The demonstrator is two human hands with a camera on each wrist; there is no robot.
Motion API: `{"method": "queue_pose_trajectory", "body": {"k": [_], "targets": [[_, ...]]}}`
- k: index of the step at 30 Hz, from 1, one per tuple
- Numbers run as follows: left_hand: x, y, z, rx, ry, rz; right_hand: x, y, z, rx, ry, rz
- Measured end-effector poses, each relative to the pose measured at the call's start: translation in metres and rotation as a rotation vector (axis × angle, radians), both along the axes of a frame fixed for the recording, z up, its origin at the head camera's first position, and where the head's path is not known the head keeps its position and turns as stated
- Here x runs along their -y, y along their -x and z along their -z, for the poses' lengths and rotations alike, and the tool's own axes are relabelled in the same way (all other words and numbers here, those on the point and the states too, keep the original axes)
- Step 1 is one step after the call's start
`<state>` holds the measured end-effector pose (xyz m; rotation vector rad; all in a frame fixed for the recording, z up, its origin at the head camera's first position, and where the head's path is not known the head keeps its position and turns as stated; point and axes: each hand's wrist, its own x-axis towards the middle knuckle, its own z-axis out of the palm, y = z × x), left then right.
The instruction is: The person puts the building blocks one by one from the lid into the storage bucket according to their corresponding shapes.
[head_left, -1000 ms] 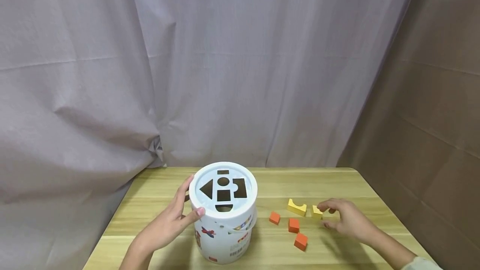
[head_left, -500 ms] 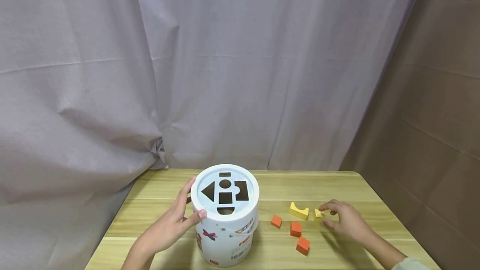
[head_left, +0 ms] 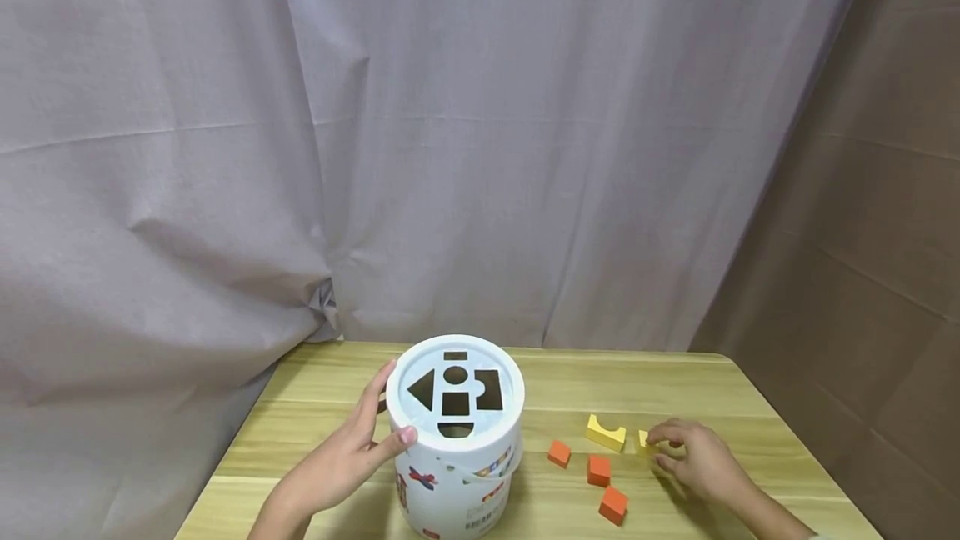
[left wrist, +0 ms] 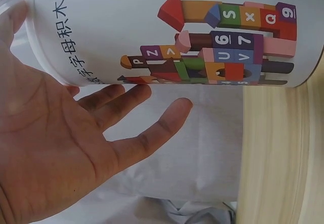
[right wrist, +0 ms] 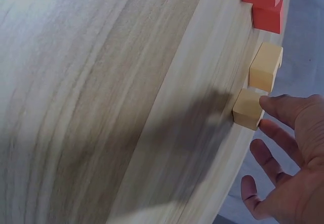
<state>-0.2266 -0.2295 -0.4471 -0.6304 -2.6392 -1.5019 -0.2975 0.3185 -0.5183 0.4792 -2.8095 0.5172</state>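
A white bucket [head_left: 453, 486] stands upright on the table in the head view, its pale blue lid [head_left: 495, 427] cut with several shaped holes. My left hand [head_left: 341, 457] rests on its left side, thumb on the rim and fingers stretched along the wall. The left wrist view shows those fingers nearly straight. My right hand [head_left: 701, 457] pinches a small yellow block [right wrist: 247, 110] by thumb and index finger; it sits on the table, partly hidden in the head view. Beside it lies a yellow arch block [head_left: 606, 433].
Between bucket and right hand lie three orange-red blocks, one nearest the bucket [head_left: 558, 453], a middle block [head_left: 598, 470] and a front block [head_left: 613, 506]. The wooden table [head_left: 300, 407] ends at a grey curtain [head_left: 450, 148] behind. A brown curtain [head_left: 847, 273] hangs at right.
The right thumb and index finger have closed in on the small yellow block. My left hand stays on the bucket. The whole head view has shifted slightly.
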Motion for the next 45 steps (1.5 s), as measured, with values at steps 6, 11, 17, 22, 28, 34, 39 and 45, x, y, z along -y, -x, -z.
{"method": "queue_pose_trajectory", "body": {"k": [6,11,17,22,28,34,39,45], "targets": [[-0.001,-0.001,0.001,-0.016,0.009,0.0,0.0,0.0,0.001,-0.031,0.01,0.004],[-0.003,-0.001,0.003,-0.012,0.009,-0.004,0.0,-0.002,0.004,0.006,0.01,0.022],[-0.004,-0.002,0.003,-0.009,0.008,-0.015,0.004,-0.007,0.003,0.07,0.073,0.053],[-0.004,-0.003,0.003,-0.019,0.016,-0.017,0.005,-0.01,0.001,0.108,0.108,0.049],[-0.005,-0.005,0.002,-0.011,0.022,-0.024,0.004,-0.014,-0.003,0.145,0.138,0.056],[-0.004,-0.004,0.001,-0.009,0.027,-0.027,0.001,-0.021,-0.012,0.166,0.213,0.052],[-0.002,-0.003,0.003,0.005,0.013,-0.026,0.003,-0.026,-0.02,0.128,0.258,-0.008],[0.001,0.002,0.004,-0.055,-0.002,0.001,0.011,-0.03,-0.03,0.089,0.33,-0.076]]}}
